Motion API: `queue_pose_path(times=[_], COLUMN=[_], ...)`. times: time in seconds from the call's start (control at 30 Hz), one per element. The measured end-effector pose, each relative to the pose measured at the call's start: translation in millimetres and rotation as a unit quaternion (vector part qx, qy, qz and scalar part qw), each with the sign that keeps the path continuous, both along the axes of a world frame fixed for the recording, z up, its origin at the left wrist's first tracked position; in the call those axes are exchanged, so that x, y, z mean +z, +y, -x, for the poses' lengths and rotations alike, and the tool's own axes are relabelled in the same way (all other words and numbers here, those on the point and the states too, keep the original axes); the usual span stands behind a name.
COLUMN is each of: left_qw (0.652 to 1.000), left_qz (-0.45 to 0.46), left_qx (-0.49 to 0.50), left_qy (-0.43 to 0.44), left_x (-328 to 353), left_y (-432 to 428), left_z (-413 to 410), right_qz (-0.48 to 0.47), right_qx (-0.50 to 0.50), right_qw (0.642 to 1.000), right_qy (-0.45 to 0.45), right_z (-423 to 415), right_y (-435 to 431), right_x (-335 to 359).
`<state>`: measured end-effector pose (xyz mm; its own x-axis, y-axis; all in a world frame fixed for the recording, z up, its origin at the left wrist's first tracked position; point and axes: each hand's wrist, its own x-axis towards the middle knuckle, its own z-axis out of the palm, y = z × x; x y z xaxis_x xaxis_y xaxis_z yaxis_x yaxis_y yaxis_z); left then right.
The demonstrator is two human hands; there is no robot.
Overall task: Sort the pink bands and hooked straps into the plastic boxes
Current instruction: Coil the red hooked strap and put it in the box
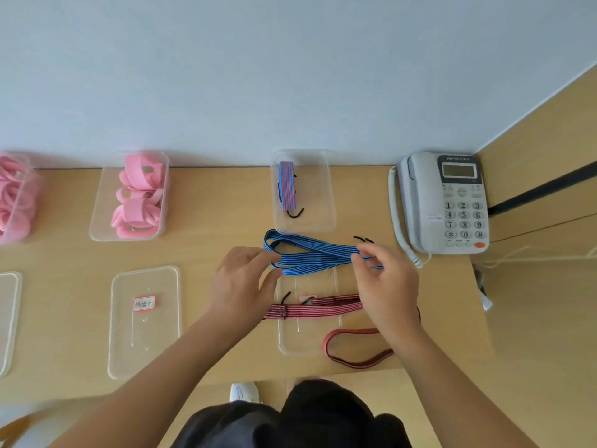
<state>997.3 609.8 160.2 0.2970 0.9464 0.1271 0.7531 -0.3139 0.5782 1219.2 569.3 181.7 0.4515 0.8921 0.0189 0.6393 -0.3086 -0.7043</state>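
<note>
Though unreadable, red-bordered label (144, 303)

— Where do the boxes sit?
— Along the table's (226, 202) back edge: a box of bands (129, 197) left, a box with one folded strap (303, 192) right of it, a phone (445, 202) farthest right.
— And nearer?
— A lid (145, 321) lies before the bands' box.
</note>
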Motion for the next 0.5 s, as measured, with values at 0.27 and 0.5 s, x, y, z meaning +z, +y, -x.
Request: queue_pose_path(times=[0.27,0.5], left_qw=[0.982,0.956], left_qz=[0.063,0.063], left_qx=[-0.143,-0.164], left_qy=[0.110,0.236], left_x=[-23.6,-33.4], left_y=[-45.5,-46.1], left_z=[-7.4,-17.3], right_qz=[0.246,0.309], right_qx=[0.076,0.121], right_qw=[0.962,0.920], right_qy=[-0.087,-0.208], right_z=[-30.0,-27.4], right_y=[-84.5,-68.6], right_x=[-18.6,-27.0])
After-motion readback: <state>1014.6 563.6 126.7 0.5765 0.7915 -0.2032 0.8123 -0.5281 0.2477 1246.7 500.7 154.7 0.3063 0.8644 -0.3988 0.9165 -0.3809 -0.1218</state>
